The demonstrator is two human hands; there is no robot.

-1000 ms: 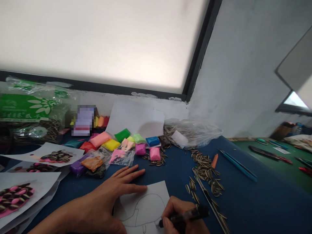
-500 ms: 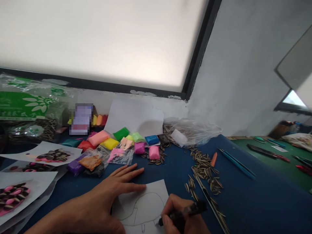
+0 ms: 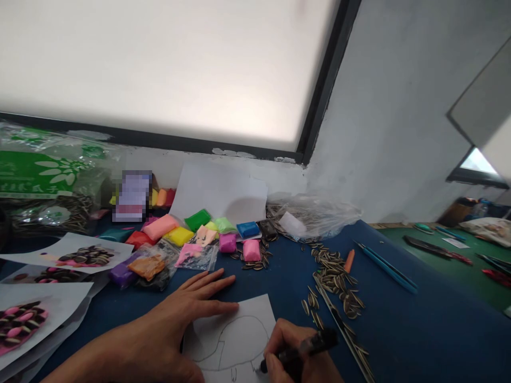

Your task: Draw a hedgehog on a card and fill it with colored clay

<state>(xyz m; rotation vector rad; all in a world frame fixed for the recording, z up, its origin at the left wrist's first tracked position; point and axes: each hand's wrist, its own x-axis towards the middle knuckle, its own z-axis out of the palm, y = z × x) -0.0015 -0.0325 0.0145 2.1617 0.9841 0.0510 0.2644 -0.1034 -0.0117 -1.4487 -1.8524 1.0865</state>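
A white sheet of paper (image 3: 243,314) lies on the blue tabletop, bearing a thin dark outline with a rounded top and short strokes below. My left hand (image 3: 171,319) is spread flat, its thumb and palm resting on the sheet's left side. In my right hand (image 3: 297,348) is a black marker pen (image 3: 311,343), pinched between thumb and fingers. The pen's tip touches the paper at the drawing's lower right. The lower edge of the sheet runs out of view.
Packets of coloured clay (image 3: 199,219) crowd the back. Loose sunflower seeds (image 3: 335,271) and metal tweezers (image 3: 339,319) lie right of the paper, with blue tweezers (image 3: 387,268) farther right. Printed pictures (image 3: 72,298) overlap at left. A seed bag (image 3: 43,175) stands behind them.
The view has shifted very slightly. Both hands, the pen and the paper stay almost where they were; any added line is too small to make out.
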